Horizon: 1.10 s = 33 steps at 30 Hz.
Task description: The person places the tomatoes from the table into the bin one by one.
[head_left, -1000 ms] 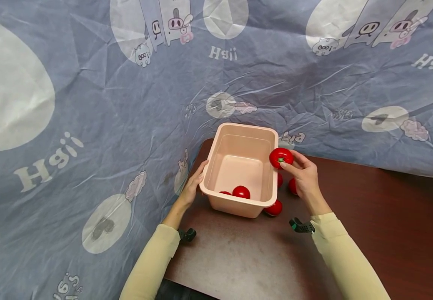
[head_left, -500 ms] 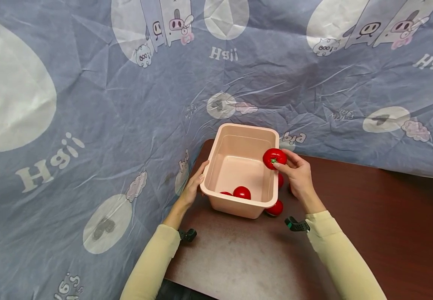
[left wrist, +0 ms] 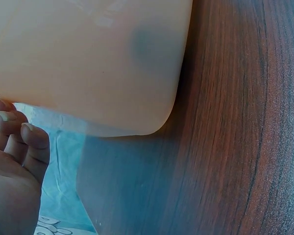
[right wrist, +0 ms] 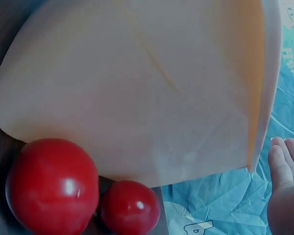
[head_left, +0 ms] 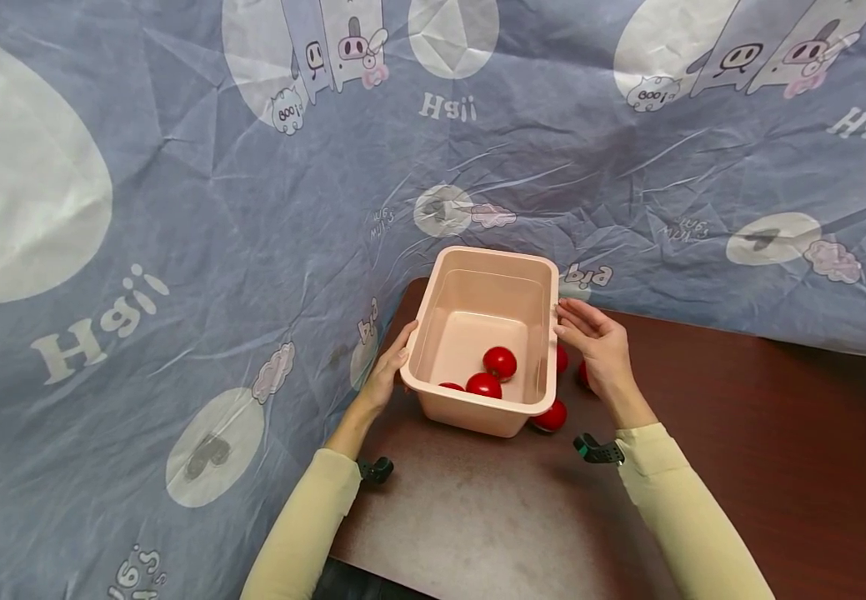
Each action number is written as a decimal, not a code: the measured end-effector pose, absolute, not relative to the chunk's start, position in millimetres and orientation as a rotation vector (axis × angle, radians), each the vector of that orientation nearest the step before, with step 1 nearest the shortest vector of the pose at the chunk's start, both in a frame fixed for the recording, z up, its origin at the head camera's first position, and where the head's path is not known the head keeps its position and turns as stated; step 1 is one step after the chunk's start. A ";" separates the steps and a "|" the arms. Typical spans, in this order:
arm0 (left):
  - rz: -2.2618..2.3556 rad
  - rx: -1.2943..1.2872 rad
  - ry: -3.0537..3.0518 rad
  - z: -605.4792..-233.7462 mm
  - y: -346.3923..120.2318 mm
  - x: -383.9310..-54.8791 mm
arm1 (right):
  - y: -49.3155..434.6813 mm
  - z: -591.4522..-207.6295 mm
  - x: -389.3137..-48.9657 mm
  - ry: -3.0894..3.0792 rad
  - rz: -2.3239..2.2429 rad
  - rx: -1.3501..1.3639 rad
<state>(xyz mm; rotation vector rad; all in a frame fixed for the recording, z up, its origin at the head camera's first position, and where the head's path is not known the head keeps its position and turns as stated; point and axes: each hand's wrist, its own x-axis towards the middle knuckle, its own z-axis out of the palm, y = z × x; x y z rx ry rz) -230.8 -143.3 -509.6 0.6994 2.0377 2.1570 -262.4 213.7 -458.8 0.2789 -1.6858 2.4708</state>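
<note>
A pale pink plastic basin (head_left: 488, 404) stands on the table, tilted slightly in the head view. Inside it lie red tomatoes: one near the middle (head_left: 500, 363), another by the front wall (head_left: 483, 385), and a third mostly hidden behind the front rim. My left hand (head_left: 382, 375) holds the basin's left rim; the left wrist view has its curled fingers (left wrist: 35, 137) at the rim. At the right rim is my right hand (head_left: 601, 346), with nothing in its grasp. Its fingers (right wrist: 280, 161) are extended beside the rim in the right wrist view.
More tomatoes sit on the dark wooden table (head_left: 740, 442) right of the basin: one by its front corner (head_left: 550, 416), others partly hidden by the rim and right hand. A blue patterned cloth (head_left: 312, 208) hangs behind and to the left.
My right hand has carried a tomato left over the rim and let it drop into the basin, then drawn back slightly right. The left hand has stayed on the left rim.
</note>
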 end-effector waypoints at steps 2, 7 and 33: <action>2.156 0.697 2.035 -505.9 -142.7 -228.9 | 216.7 -460.6 -261.7 -1.663 2.480 0.288; 2.167 0.690 2.033 -508.1 -143.5 -229.6 | 220.8 -466.6 -260.1 -1.664 2.469 0.225; 2.168 0.678 2.037 -507.2 -142.4 -228.2 | 236.5 -518.3 -272.0 -2.006 2.123 -0.240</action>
